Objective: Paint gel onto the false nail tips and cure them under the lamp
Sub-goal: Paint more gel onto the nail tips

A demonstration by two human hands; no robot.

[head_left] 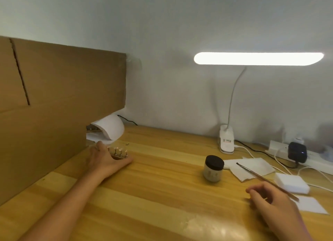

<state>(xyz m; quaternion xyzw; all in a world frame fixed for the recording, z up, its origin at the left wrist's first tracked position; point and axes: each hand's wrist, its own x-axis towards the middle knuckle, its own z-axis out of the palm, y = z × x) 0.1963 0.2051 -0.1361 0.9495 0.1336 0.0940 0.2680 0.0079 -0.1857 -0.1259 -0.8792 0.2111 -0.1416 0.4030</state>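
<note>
- Right hand [270, 201], near right corner of the pale wooden bench [162, 195]: fingers loosely curled. A thin metal-handled tool [252, 173] runs slantwise behind its knuckles, tip over the white tissues [255, 166]. Cannot tell whether the hand grips it or it only lies there.
- Small cream jar with a black screw lid [213, 170]: upright, lid on, mid-bench, well apart from both hands.
- Left hand [105, 159], toward the far left corner: holds the short wooden holder strip [120, 157] between thumb and fingers. The thumb lies straight along the strip's near side; the fingers, nearly straight, reach over its left end.
- False nail tips [118, 148]: standing in a row on pins along the strip. Too small to judge whether they are coated.
- White domed curing lamp [111, 128]: at the far left edge, just beyond the strip. Its mouth is partly hidden by the upright brown cardboard sheet [54, 96].
- Key relation: the lamp lies just beyond the left hand and the strip, and the left hand is by far the nearer. The strip's long axis runs roughly along the far edge, so my judgement is a short push away from the body, slightly leftward, would set it under the dome.
</note>
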